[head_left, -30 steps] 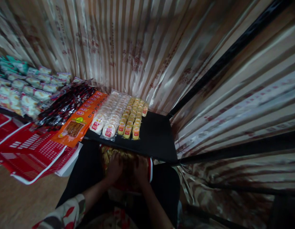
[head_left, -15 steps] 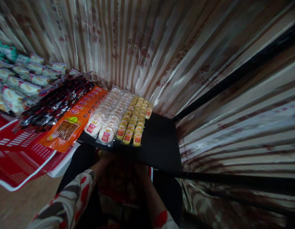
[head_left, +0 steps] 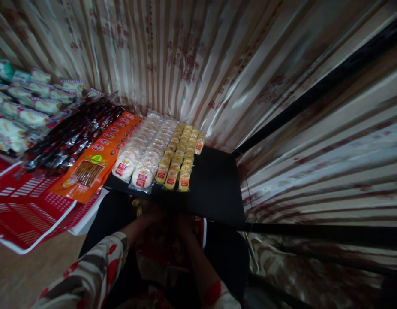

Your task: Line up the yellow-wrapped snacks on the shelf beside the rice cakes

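Both my hands reach down into the shadow under the front edge of a black shelf [head_left: 214, 193]. My left hand [head_left: 151, 214] and my right hand [head_left: 184, 223] are close together over a red basket [head_left: 153, 253] between my legs. Their fingers are lost in the dark, so I cannot make out what they touch. Above them on the shelf lie rows of small yellow-wrapped snacks [head_left: 171, 178]. Left of these are two rows of round white crackers [head_left: 142, 178] in clear wrappers, then a flat orange packet [head_left: 92, 167] with brown sticks showing.
Dark shiny packets [head_left: 73, 133] and white snack bags [head_left: 34, 116] cover the shelf's left part. An open red basket [head_left: 28, 214] stands at lower left. A striped curtain [head_left: 172, 56] hangs behind. Black frame bars [head_left: 314, 90] run along the right.
The view has shifted slightly, so the shelf and its goods sit a little higher and more to the left. My hands have drawn closer together above the basket.
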The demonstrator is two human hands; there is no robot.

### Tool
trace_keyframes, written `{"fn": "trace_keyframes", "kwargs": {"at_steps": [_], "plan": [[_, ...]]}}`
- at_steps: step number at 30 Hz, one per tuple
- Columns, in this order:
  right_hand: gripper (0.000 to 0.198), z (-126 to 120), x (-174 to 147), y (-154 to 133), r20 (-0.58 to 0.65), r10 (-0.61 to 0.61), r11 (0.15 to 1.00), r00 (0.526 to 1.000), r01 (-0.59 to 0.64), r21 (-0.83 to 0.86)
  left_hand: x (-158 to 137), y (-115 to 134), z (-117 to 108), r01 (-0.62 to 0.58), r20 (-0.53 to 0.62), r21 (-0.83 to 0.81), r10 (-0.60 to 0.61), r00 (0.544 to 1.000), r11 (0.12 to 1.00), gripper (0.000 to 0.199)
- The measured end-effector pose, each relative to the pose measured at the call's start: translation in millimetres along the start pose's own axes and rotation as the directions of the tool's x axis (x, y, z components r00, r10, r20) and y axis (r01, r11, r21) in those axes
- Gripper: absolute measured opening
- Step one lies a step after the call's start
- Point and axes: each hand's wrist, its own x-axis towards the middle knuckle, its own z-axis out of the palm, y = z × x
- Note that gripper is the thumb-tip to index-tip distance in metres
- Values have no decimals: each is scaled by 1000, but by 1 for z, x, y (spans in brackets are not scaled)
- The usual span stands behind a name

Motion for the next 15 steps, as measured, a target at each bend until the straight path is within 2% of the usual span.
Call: {"fn": "trace_keyframes", "kwargs": {"at_steps": [3,6,9,11,13,15], "plan": [[36,-2,-13,-4,-8,-72,997,997,72,-35,-14,6,-3,-77,54,51,74,996,996,40],[48,0,-30,-13,-38,-135,991,990,134,-26,-29,10,-3,-152,120,169,133,984,974,43],[45,-4,-44,-20,-30,-184,983,982,184,10,-44,10,-2,-143,129,270,112,985,952,45],[41,-12,-51,-23,24,-223,974,975,222,49,-55,10,0,-120,104,293,93,990,948,46],[37,-21,-58,-25,60,-212,975,976,207,77,-65,9,3,-112,81,301,92,993,947,45],[34,-30,-63,-28,22,-146,986,989,143,89,-75,10,7,-118,52,288,108,993,950,43]]}}
